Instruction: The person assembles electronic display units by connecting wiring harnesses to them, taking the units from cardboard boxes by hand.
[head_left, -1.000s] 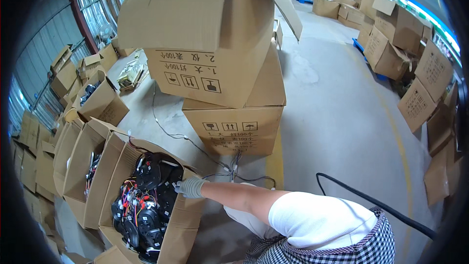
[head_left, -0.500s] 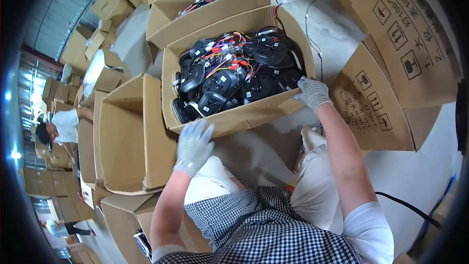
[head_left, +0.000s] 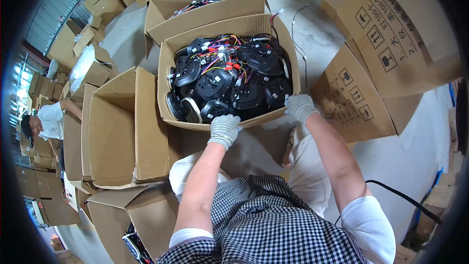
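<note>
In front of me stands an opened cardboard box (head_left: 188, 126), full of black rounded plastic housings (head_left: 213, 85). Coloured wires (head_left: 225, 51) with red and white connectors lie tangled over them. My left hand (head_left: 225, 130), in a pale striped work glove, grips the middle of the box's near rim, fingers hooked over the edge. At the near right corner my right hand (head_left: 300, 107), gloved the same way, is closed on the rim. The undersides of both grips are hidden.
Left of the box is an open carton (head_left: 115, 134); behind it stands another box (head_left: 205, 19) holding similar parts. Tall printed cartons (head_left: 351, 93) rise on the right. A carton (head_left: 115, 222) sits near my left elbow. Another person (head_left: 51, 122) is at far left. A cable (head_left: 405, 195) runs at right.
My left hand has moved right along the near rim and closed on it. In the picture, the box's near edge and my right hand sit slightly lower and further left.
</note>
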Motion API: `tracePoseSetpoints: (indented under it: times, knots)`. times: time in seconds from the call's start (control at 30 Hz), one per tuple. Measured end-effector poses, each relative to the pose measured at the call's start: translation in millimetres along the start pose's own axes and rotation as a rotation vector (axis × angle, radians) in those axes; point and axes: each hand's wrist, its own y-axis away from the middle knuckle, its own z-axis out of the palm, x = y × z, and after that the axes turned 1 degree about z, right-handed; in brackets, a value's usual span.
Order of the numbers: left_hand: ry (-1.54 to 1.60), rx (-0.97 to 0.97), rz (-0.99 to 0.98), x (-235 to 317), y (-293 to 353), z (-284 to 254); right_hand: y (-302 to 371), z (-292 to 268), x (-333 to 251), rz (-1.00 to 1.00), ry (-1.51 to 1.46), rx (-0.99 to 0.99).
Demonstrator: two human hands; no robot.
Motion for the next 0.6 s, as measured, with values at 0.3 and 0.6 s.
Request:
tracePoseSetpoints:
  times: [0.3,0.6]
  knots:
    - [-0.146,-0.244,0.075,-61,136,-1,126,21,-180,-0.202,-0.161,-0.117]
    - [0.319,-0.263,-0.208,-81,145,-28,150,7,-183,-0.257,-0.570,-0.188]
